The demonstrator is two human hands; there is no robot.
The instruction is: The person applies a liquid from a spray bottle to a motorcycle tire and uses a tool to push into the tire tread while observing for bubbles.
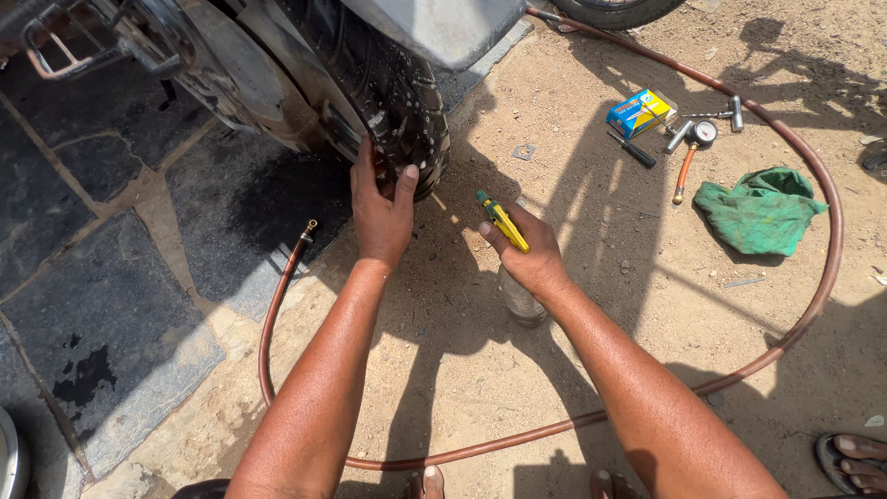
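Note:
My left hand (381, 208) presses flat against the lower tread of a wet black motorcycle tyre (393, 88), fingers spread on the rubber. To its right, my right hand (525, 248) is closed around a yellow-handled tool with a green tip (499, 220), held just off the tyre and pointing up-left. Beneath that hand a clear plastic bottle (520, 300) stands on the sandy ground, partly hidden by my wrist.
A long brown air hose (827, 203) loops over the sand, its brass end (309, 225) lying left of my arm. A blue and yellow box (639, 113), a black screwdriver (634, 151), a pressure gauge (702, 134) and a green rag (759, 211) lie at the right. Dark stone paving (102, 305) covers the left.

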